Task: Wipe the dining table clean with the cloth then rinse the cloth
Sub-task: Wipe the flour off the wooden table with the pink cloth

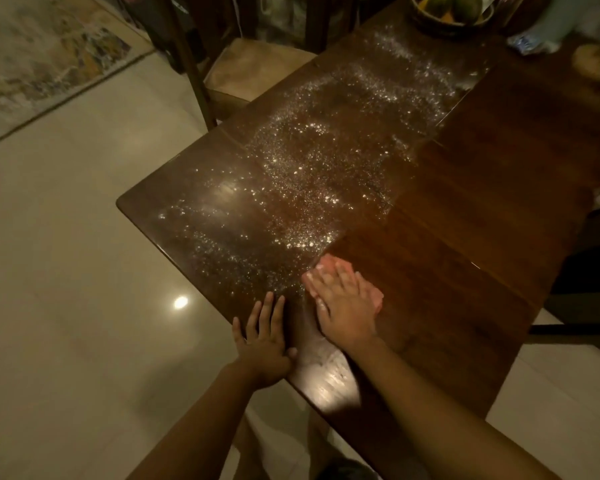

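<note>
Under right hand (343,306), pink cloth (330,263) pressed flat by straight fingers; left hand (264,341) rests flat beside it, on dining table (465,237) edge. Right of cloth, wood looks wiped; white powder (309,161) ahead and left remains. Rinse probably not started

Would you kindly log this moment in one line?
wipe | right hand presses cloth | left hand on table edge | powder unwiped
</note>
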